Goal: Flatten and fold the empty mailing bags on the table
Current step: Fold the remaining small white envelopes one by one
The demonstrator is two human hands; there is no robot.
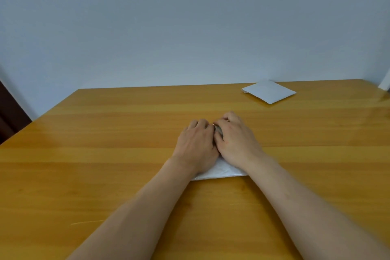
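White mailing bag (221, 172) lies flat on wooden bench (105, 154), near edge, mostly covered. Left hand (197, 143) and right hand (236, 140) side by side, touching, palms down on it, fingers curled at far edge. Second folded bag (269, 91) far right.

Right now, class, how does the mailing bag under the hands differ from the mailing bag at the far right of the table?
The near bag lies mostly hidden under the left hand and right hand; the far bag lies untouched and in full view. The near bag's front edge runs square to the viewer; the far bag sits turned, a corner pointing forward. Both are white and rest on the wooden table.
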